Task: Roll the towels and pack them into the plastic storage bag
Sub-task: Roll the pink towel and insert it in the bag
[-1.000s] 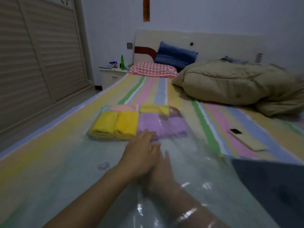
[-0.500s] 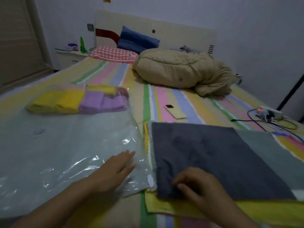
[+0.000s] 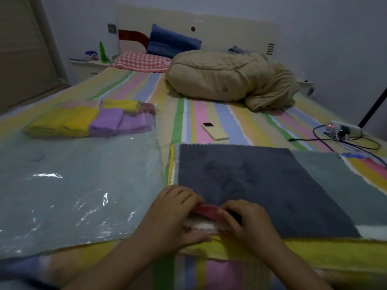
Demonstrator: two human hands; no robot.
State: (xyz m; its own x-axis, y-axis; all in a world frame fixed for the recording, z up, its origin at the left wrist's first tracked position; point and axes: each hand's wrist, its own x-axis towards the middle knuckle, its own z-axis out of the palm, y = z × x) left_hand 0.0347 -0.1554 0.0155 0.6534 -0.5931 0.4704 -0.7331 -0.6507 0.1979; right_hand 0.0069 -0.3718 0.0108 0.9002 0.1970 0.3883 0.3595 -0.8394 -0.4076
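A clear plastic storage bag (image 3: 69, 185) lies flat on the bed's left half, with rolled yellow towels (image 3: 62, 121) and purple towels (image 3: 117, 123) packed at its far end. To its right sits a flat stack of towels, a dark grey towel (image 3: 261, 181) on top, a green-grey one (image 3: 339, 181) and a yellow one (image 3: 326, 254) under it. My left hand (image 3: 173, 216) and my right hand (image 3: 247, 222) meet at the stack's near left corner. Both pinch the lifted near edge of the dark grey towel, baring a red and a white layer (image 3: 206, 218) beneath.
A phone (image 3: 214, 130) lies on the striped sheet beyond the stack. A bundled beige duvet (image 3: 228, 78) and pillows fill the head of the bed. A power strip with cables (image 3: 343, 130) sits at the right edge. A nightstand (image 3: 88, 65) stands far left.
My left hand has come off the plastic bag and joined my right hand at the stack's near corner. The dark grey towel's edge is now lifted. The view has settled on the stack.
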